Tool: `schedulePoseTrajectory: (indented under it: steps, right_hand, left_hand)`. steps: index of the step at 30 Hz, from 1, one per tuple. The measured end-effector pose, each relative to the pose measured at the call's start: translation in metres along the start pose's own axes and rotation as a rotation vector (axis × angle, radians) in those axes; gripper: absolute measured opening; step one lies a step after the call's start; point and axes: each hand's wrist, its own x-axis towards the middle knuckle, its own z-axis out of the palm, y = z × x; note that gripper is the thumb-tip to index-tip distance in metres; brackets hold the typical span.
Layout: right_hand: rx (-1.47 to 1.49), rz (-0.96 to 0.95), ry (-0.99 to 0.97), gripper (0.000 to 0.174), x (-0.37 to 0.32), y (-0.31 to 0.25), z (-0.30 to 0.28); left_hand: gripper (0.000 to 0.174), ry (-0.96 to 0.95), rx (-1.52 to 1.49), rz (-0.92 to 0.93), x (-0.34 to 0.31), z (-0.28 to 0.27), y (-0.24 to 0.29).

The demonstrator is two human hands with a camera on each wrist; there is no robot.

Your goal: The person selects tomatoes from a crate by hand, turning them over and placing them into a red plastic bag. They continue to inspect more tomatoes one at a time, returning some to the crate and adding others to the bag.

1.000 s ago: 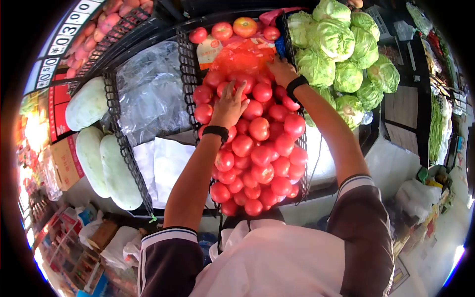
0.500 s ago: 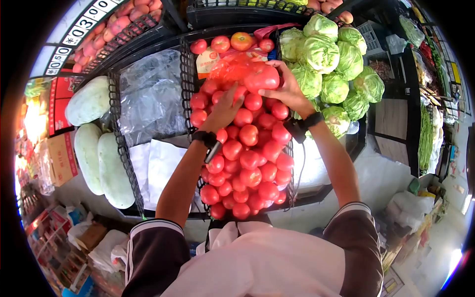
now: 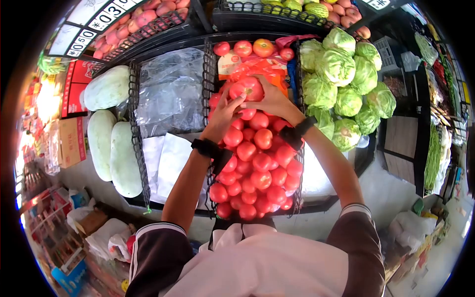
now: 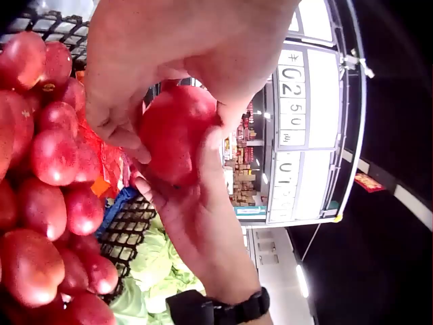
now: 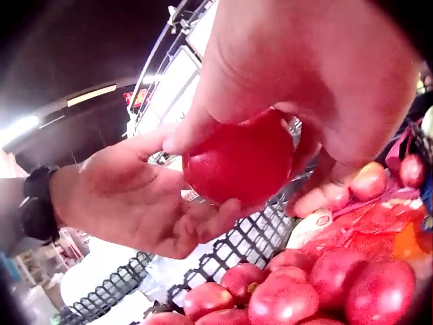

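Note:
Both hands hold one large red tomato [image 3: 249, 89] above the heaped tomatoes [image 3: 261, 163]. My left hand [image 3: 221, 119] curls its fingers round the tomato's left side in the head view. From the right, my right hand [image 3: 275, 101] grips it with thumb and fingers. In the left wrist view the tomato [image 4: 177, 134] sits between the two hands, the right hand [image 4: 210, 223] along its lower side. The right wrist view shows the left hand [image 5: 135, 193] under and beside the tomato [image 5: 240, 162]. Behind them lies a red plastic bag [image 3: 267, 68].
Cabbages [image 3: 341, 74] are piled right of the tomatoes, past a black mesh divider. On the left lie clear plastic bags [image 3: 170, 89] and pale green gourds [image 3: 126, 158]. Several tomatoes [image 3: 243, 48] line the bin's back. Price signs [image 3: 106, 20] stand at the upper left.
The right hand has lifted the large tomato off the bin's back area and brought it slightly nearer. The left hand has moved from resting on the heap to holding that tomato too.

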Motion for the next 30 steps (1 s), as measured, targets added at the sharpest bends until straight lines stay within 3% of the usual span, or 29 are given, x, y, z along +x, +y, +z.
schedulePoseTrajectory:
  steps: [3, 4, 8, 9, 11, 13, 14, 17, 20, 23, 25, 27, 28, 29, 30]
  right_hand:
    - [0.031, 0.060, -0.081, 0.096, 0.043, 0.002, 0.010]
    - [0.166, -0.082, 0.008, 0.095, 0.065, 0.026, 0.025]
    - [-0.066, 0.002, 0.043, 0.100, 0.158, 0.069, 0.055]
    - [-0.055, 0.016, 0.006, 0.113, 0.169, 0.061, 0.053]
    - [-0.078, -0.003, 0.063, 0.125, 0.207, 0.096, 0.079]
    - [-0.193, -0.065, 0.238, 0.115, 0.236, 0.123, 0.110]
    - [-0.144, -0.064, 0.159, 0.118, 0.248, 0.133, 0.114]
    - [-0.226, -0.043, 0.118, 0.121, 0.256, 0.142, 0.105]
    - [-0.327, 0.069, 0.063, 0.111, 0.241, 0.114, 0.091]
    - [-0.364, -0.240, 0.162, 0.101, 0.244, 0.139, 0.089]
    - [-0.213, -0.085, -0.053, 0.070, 0.221, 0.128, 0.058]
    - [-0.197, -0.135, -0.095, 0.053, 0.211, 0.145, 0.043]
    - [-0.199, -0.254, -0.094, 0.040, 0.181, 0.128, 0.031]
    - [-0.374, -0.171, -0.140, 0.036, 0.166, 0.133, 0.031]
    - [-0.315, -0.163, -0.204, 0.037, 0.146, 0.134, 0.031]
  left_hand:
    - [0.050, 0.089, -0.004, -0.023, 0.022, -0.017, 0.004]
    - [0.049, 0.130, -0.019, -0.008, 0.035, -0.028, 0.002]
    - [0.040, 0.260, -0.206, -0.061, 0.085, -0.070, -0.014]
    - [0.044, 0.184, -0.075, 0.067, 0.090, -0.091, -0.033]
    - [0.045, 0.328, 0.417, -0.107, 0.084, -0.068, -0.003]
    - [0.047, 0.174, 0.637, 0.110, 0.069, -0.065, -0.003]
    - [0.048, 0.085, 0.745, 0.209, 0.060, -0.066, -0.011]
    - [0.042, 0.075, 1.125, 0.326, 0.044, -0.069, -0.033]
    - [0.052, 0.009, 1.339, 0.315, 0.035, -0.069, -0.050]
    - [0.056, -0.004, 1.516, 0.306, 0.029, -0.068, -0.067]
    - [0.055, 0.007, 1.544, 0.275, 0.027, -0.066, -0.071]
    - [0.052, 0.019, 1.525, 0.288, 0.030, -0.069, -0.076]
    - [0.052, 0.014, 1.529, 0.268, 0.031, -0.070, -0.076]
    - [0.052, 0.013, 1.532, 0.250, 0.030, -0.070, -0.078]
    - [0.052, 0.004, 1.517, 0.223, 0.025, -0.062, -0.069]
